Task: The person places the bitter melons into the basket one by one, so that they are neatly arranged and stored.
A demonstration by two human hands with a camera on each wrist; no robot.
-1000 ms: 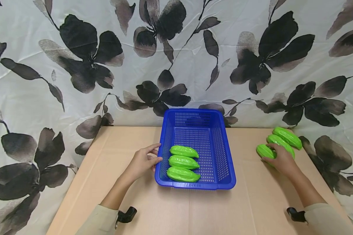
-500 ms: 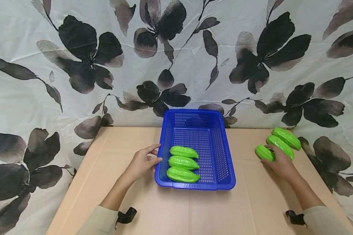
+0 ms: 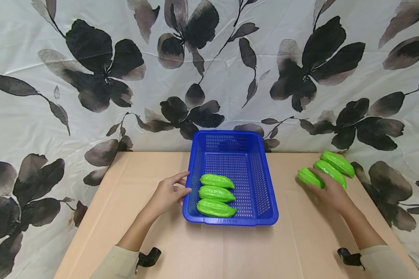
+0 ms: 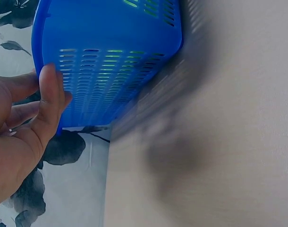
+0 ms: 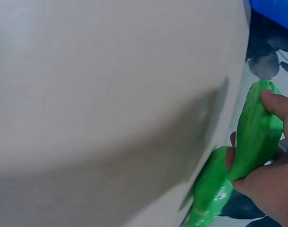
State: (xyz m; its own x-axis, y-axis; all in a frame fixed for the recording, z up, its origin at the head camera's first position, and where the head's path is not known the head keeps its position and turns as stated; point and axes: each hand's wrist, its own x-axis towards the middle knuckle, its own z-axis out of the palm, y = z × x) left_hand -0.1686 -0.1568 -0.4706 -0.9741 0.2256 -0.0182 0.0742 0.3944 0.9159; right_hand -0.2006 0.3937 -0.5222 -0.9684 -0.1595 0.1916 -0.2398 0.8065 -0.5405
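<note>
My left hand holds the left rim of a blue perforated plastic basket; in the left wrist view its fingers lie against the basket's outer wall. Inside the basket, three bumpy green bitter melons lie in a row on the left side. Off to the right, my right hand grips another bitter melon, thumb on one side and fingers on the other in the right wrist view. It appears lifted a little off the table. Two more bitter melons lie just beyond that hand.
A light tan table carries everything. Behind it and along its sides hangs a white cloth printed with dark flowers. The basket stands near the table's back edge, and the loose melons near its right back corner.
My right hand has drawn its bitter melon slightly left, away from the other two. The left hand and the basket keep their places, and the head view has shifted a little.
</note>
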